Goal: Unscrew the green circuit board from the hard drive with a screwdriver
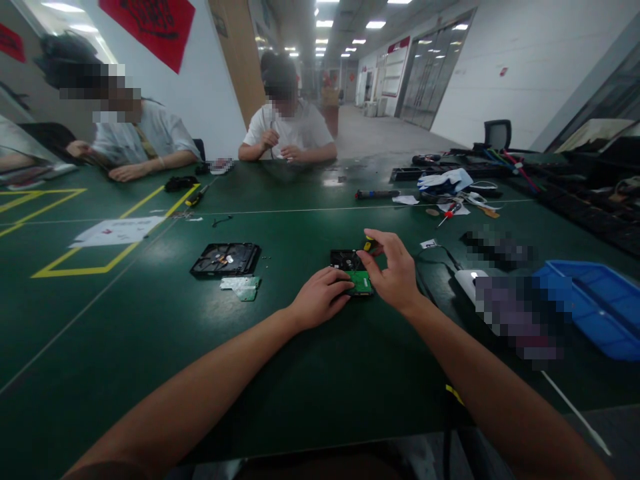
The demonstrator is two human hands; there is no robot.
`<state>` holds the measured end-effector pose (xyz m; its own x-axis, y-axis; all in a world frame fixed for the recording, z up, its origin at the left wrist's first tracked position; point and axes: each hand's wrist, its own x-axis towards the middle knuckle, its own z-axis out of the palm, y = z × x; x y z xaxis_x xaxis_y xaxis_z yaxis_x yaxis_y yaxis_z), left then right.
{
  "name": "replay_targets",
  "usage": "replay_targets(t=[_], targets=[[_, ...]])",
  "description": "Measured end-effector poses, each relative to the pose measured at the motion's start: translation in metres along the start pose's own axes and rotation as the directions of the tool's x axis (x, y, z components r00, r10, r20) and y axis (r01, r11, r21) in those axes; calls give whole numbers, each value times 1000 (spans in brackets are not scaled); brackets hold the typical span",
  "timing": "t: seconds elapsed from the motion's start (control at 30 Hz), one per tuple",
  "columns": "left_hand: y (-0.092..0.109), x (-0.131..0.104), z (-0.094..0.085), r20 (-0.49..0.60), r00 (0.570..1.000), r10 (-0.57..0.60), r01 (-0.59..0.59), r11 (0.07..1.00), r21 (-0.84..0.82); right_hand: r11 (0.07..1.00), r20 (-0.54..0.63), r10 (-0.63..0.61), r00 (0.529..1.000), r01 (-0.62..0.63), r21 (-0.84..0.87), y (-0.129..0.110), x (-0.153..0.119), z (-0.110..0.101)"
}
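In front of me on the table lies a hard drive (345, 259) with a green circuit board (361, 283) on its near part. My left hand (323, 293) holds the drive from the left, its fingers over the board and the thumb at the near edge. My right hand (393, 270) is closed around a small yellow-and-black screwdriver (369, 242) above the drive's right side; the tip is hidden. To the left lies another hard drive (226, 259), with a detached circuit board (241, 288) just below it and several tiny screws (267, 258) beside it.
Right of my hands are a white device with a cable (465, 277) and a blue tray (590, 307). Farther back lie a red screwdriver (450, 212), a glove (445, 180) and a dark tool (377, 195). Paper (117, 231) lies left. Two people sit opposite.
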<state>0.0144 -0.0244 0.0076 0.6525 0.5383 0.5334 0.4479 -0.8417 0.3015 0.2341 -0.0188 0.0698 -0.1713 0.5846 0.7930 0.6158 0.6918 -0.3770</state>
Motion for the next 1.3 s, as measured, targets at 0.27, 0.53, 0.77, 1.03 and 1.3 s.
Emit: replay_targets(t=[0.27, 0.53, 0.77, 1.03, 1.3], targets=[[-2, -1, 2, 0, 1000, -2, 2, 1000, 11, 1000, 3, 9, 1000, -9, 0, 1, 0, 1], [0, 0, 0, 0, 1000, 5, -5, 1000, 7, 998, 31, 48, 998, -48, 32, 1, -1, 2], [0, 0, 0, 2, 1000, 1, -1, 1000, 8, 999, 15, 31, 999, -31, -17, 4, -1, 1], [-1, 0, 0, 4, 1000, 2, -2, 1000, 12, 1000, 57, -9, 998, 8, 30, 1, -1, 2], [0, 1, -1, 9, 1000, 3, -4, 1000, 16, 999, 4, 34, 999, -34, -4, 3, 0, 0]])
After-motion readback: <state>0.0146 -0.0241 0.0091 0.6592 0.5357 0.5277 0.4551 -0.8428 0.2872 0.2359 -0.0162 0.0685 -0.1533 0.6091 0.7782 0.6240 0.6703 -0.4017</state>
